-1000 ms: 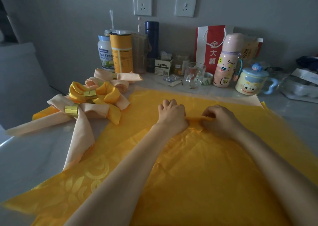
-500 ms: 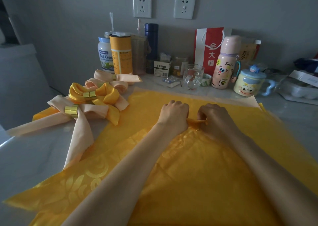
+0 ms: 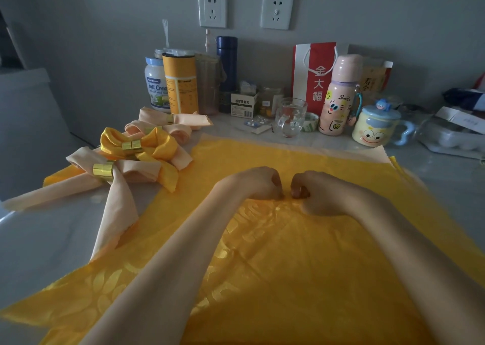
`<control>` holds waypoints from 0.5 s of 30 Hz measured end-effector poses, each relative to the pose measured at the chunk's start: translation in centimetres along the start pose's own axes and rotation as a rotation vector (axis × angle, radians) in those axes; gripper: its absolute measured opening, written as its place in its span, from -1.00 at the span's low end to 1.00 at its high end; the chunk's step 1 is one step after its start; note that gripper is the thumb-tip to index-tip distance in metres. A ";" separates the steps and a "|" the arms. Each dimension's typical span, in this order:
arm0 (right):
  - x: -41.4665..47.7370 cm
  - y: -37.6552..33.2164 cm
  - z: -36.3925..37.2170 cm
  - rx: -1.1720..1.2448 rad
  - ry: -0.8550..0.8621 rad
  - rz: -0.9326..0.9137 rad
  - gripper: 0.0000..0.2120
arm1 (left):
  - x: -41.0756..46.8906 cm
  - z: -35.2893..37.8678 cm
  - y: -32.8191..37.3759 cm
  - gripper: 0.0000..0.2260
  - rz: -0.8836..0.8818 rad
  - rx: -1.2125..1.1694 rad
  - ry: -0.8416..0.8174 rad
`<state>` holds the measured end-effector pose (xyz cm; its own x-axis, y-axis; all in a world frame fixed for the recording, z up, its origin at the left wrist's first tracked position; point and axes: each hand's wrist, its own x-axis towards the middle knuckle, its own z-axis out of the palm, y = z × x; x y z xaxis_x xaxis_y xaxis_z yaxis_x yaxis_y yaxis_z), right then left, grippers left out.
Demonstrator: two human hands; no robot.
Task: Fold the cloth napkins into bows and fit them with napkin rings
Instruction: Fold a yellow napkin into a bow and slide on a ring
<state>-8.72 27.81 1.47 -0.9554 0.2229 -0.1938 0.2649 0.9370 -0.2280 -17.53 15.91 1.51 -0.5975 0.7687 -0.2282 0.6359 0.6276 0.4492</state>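
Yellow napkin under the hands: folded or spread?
Mostly spread: yellow napkin lies wide and flat; left hand and right hand pinch a fold at its middle.

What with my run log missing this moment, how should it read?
folding; left hand pinches yellow napkin; right hand likewise; finished bows left

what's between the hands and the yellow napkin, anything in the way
Nothing visible. The left hand and right hand are on the yellow napkin, fingers curled onto its middle. The finished bows lie off to the left; the glass cup and pink bottle stand behind, apart from both hands.
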 end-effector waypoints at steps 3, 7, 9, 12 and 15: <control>0.4 0.8 0.6 0.132 0.221 -0.031 -0.84 | 0.1 0.1 -0.3 -0.77 -0.005 -0.016 -0.008; 1.5 1.3 3.5 0.154 0.392 -0.069 -0.73 | 0.1 0.5 0.0 -0.73 0.018 -0.015 0.004; 1.9 1.4 4.7 0.014 0.294 -0.021 -0.67 | 0.2 0.5 0.1 -0.70 0.020 -0.004 0.041; 1.7 1.5 4.9 -0.012 0.258 0.010 -0.61 | 0.4 0.7 0.0 -0.59 -0.007 0.070 0.114; 1.8 1.7 4.6 -0.021 0.255 -0.017 -0.61 | 0.4 0.7 0.1 -0.54 -0.013 0.145 0.116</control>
<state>-9.41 28.53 -3.69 -0.9625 0.2650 0.0574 0.2480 0.9461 -0.2083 -17.41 16.36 0.84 -0.6533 0.7461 -0.1288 0.6863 0.6553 0.3155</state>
